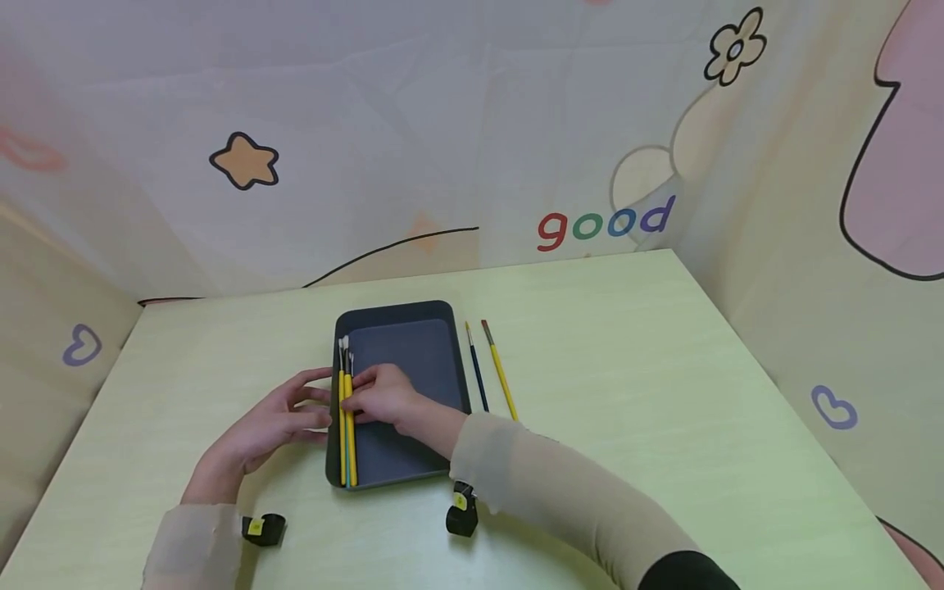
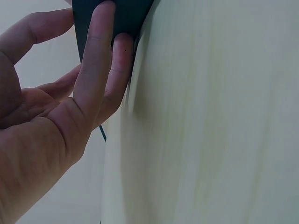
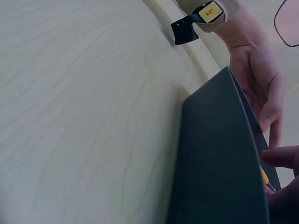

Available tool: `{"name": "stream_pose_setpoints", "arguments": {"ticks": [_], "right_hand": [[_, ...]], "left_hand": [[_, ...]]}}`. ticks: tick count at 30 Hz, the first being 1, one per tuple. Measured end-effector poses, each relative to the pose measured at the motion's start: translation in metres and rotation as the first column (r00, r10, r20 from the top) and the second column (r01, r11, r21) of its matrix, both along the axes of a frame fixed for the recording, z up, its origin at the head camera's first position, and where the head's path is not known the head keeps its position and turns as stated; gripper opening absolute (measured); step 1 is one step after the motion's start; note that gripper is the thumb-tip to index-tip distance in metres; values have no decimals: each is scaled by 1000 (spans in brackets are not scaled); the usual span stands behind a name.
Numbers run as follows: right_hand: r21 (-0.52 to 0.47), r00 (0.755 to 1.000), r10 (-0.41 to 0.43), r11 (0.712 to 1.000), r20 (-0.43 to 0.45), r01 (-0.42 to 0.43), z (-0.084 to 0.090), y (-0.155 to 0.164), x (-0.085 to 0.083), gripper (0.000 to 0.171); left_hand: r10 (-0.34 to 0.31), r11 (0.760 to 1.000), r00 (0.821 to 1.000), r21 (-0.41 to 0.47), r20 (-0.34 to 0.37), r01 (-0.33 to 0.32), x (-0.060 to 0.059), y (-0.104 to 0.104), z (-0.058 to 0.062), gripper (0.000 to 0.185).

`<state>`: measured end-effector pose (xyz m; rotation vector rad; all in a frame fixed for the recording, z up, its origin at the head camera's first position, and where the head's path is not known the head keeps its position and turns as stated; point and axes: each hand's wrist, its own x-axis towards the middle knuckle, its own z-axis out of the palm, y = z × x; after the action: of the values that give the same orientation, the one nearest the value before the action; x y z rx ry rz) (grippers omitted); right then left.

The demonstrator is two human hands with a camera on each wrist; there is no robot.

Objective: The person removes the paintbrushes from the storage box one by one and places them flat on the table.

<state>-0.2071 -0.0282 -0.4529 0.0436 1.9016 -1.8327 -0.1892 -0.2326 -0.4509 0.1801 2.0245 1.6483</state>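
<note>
A dark grey tray [image 1: 420, 360] lies in the middle of the pale green table [image 1: 634, 393]. Several yellow-handled paintbrushes [image 1: 348, 434] lie along its inner left wall. My right hand [image 1: 379, 397] reaches into the tray, its curled fingertips pinching one of these brushes. In the right wrist view only a fingertip [image 3: 280, 156] and a bit of yellow handle [image 3: 265, 177] show beside the tray [image 3: 219, 158]. My left hand [image 1: 283, 414] lies on the table, straight fingers [image 2: 100, 51] resting against the tray's outer left wall [image 2: 121, 14].
Two more brushes lie on the table just right of the tray, a dark blue one [image 1: 478, 370] and a yellow one [image 1: 500, 370]. A patterned cloth backdrop [image 1: 442, 123] closes in the table at the back and sides.
</note>
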Motion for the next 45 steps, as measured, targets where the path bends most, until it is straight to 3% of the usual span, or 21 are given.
{"name": "stream_pose_setpoints", "arguments": {"ticks": [18,33,45], "right_hand": [[31,999,-20,999,-32,21,1,1,3,27],[-76,999,-30,997,19,31,3,23,0,31],[-104,999,-8,995,31,12,19,51,1,34]], "left_hand": [[0,999,999,-35,-41,-2,0,2,0,77],[13,999,999,-49,-49,-15,1,3,2,77],[18,998,999,-56,-48,-20,1,3,3,78]]}}
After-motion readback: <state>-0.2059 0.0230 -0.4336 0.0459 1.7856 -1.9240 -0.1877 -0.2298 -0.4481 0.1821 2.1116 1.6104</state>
